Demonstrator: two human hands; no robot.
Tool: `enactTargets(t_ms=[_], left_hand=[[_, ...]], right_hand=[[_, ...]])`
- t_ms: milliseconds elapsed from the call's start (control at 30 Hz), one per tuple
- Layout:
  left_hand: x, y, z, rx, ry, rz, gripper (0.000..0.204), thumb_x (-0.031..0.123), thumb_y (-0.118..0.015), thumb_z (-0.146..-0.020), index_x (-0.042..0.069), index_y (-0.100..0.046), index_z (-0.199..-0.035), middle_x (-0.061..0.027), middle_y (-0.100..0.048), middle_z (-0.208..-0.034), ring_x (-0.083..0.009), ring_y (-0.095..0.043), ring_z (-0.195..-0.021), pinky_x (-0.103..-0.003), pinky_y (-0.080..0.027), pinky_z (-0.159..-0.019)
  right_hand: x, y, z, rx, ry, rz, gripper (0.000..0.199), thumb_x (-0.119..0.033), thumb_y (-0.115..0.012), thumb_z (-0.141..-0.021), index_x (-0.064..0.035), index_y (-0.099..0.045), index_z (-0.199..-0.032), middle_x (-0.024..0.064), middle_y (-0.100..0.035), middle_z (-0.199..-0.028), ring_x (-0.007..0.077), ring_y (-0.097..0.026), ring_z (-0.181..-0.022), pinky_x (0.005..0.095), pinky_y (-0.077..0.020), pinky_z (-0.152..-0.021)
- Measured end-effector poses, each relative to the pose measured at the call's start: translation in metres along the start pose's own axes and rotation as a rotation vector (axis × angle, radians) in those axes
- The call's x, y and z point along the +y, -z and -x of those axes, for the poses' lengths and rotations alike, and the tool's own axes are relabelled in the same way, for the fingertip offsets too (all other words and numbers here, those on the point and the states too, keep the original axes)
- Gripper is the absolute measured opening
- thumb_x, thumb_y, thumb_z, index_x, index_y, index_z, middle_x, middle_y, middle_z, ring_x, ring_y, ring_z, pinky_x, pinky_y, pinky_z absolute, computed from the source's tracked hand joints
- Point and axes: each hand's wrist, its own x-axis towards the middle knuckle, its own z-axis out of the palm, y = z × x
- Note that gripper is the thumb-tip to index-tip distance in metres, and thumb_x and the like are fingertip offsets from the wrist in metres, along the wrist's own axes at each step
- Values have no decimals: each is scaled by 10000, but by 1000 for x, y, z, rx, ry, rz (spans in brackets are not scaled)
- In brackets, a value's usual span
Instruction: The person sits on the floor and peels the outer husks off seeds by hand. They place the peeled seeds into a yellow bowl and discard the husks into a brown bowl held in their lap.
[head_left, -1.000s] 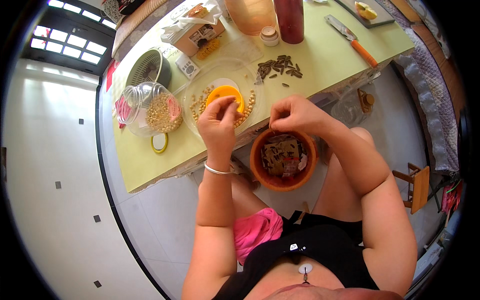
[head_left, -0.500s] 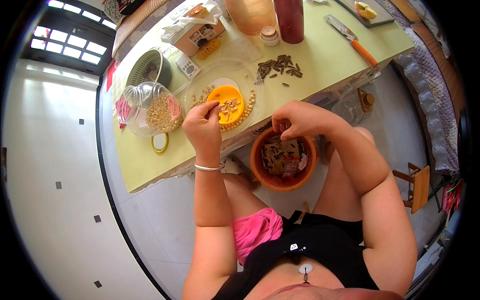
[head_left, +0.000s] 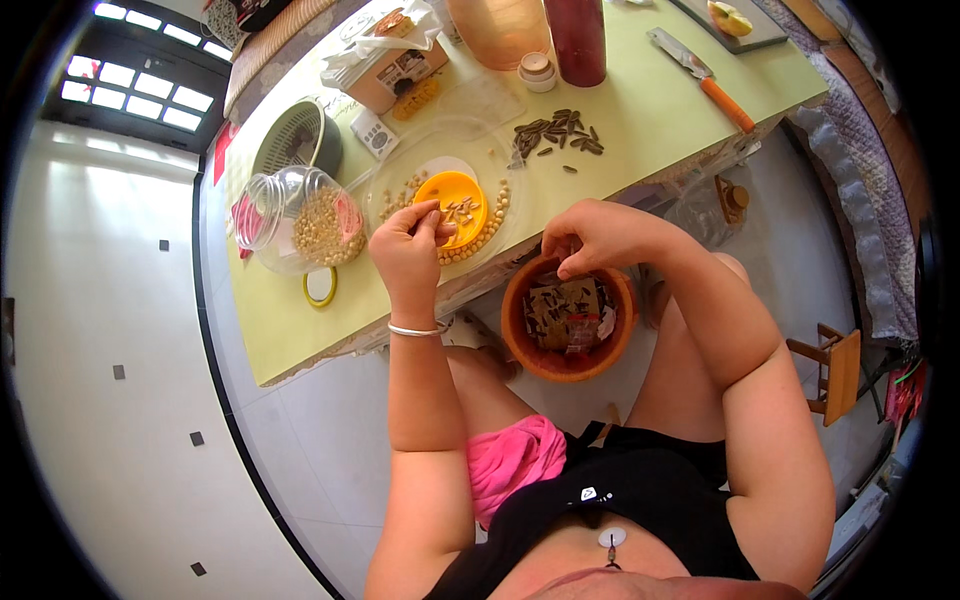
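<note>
My left hand point(head_left: 408, 245) is over the near left edge of a small yellow dish point(head_left: 478, 228), its thumb and fingers pinched together. What they hold, if anything, is too small to make out. Pale shelled seed kernels point(head_left: 462, 208) lie in the dish. The dish sits on a clear round tray point(head_left: 512, 215) among round yellowish beans or kernels point(head_left: 490, 238). Curled at the table's edge, my right hand point(head_left: 590, 238) is above an orange-brown bin point(head_left: 512, 325) holding dark husks and scraps. Its fingertips are closed and partly hidden. Dark striped sunflower seeds point(head_left: 555, 132) lie piled beyond.
A clear jar of pale kernels point(head_left: 325, 225) lies on its side near a yellow-rimmed lid point(head_left: 319, 286). Behind are a green colander point(head_left: 325, 145), a tissue box point(head_left: 385, 80) and a dark red bottle point(head_left: 578, 40). A knife with an orange handle point(head_left: 725, 103) rests on the right.
My left hand's fingers have shifted slightly at the dish, with the fingertips lower. My right hand stays over the bin with barely any movement.
</note>
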Motion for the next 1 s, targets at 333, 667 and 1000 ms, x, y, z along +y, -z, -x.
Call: enactTargets(t_ms=[333,667,1000], left_hand=[[3,-3,0,-23,15,-5,132,-57,-628,-882,-101,-702,-983,-128,-719,-824,-161,-715,-680,-247,-586,-625],[-5,-3,-2,14,-19,-19,125,-41,-662,-861,-69,-716,-970,-123,-720,-824,-158,-708,-684,-251,-562,-626],[0,-5,-2,-103,-405,-599,200,-15,-727,-726,70,-759,-905,-107,-655,-878,-274,-648,-779,-357,-526,-710]], right_hand=[[5,-1,-3,59,19,-21,305,-142,-754,-821,29,-671,-1059,121,-702,-862,194,-660,-802,324,-524,-736],[8,-1,-4,78,9,-140,238,-138,-708,-841,47,-678,-987,116,-690,-818,179,-642,-652,324,-520,-627],[15,-4,-7,191,119,-118,204,-145,-698,-858,35,-688,-954,105,-696,-811,169,-638,-670,320,-512,-623]])
